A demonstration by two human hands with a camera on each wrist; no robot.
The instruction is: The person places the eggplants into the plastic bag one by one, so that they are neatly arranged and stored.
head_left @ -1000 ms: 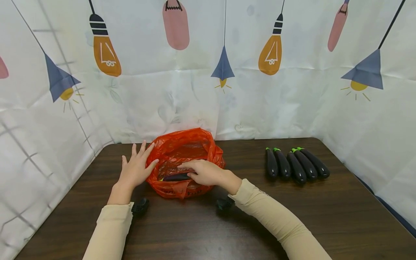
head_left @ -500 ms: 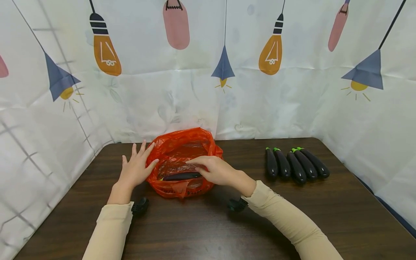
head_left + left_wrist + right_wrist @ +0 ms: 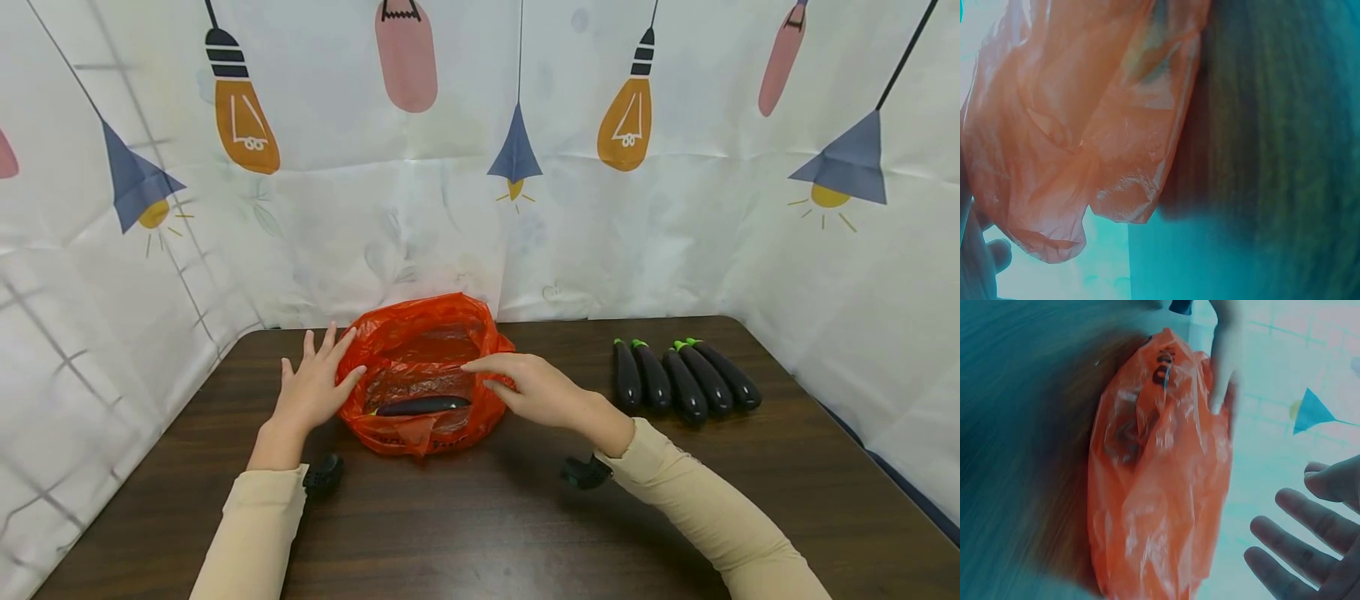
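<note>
A red plastic bag (image 3: 420, 437) stands with its mouth spread, and a dark eggplant (image 3: 423, 406) lies inside it. My left hand (image 3: 311, 392), fingers spread, rests against the bag's left rim. Over the bag's right edge is my right hand (image 3: 536, 392), empty, its fingers loosely extended. The right wrist view shows that hand (image 3: 1310, 537) beside the bag (image 3: 1160, 487), with the left hand (image 3: 1225, 362) at the far side. Crumpled bag film (image 3: 1072, 125) fills much of the left wrist view.
Several dark eggplants (image 3: 684, 387) with green stems lie side by side at the back right of the brown table (image 3: 465, 533). A white printed curtain (image 3: 337, 225) hangs behind the table and along both sides.
My right hand has let go of the eggplant and moved right, out from over the bag's middle. The eggplant now shows more fully in the bag. My left hand has stayed in place.
</note>
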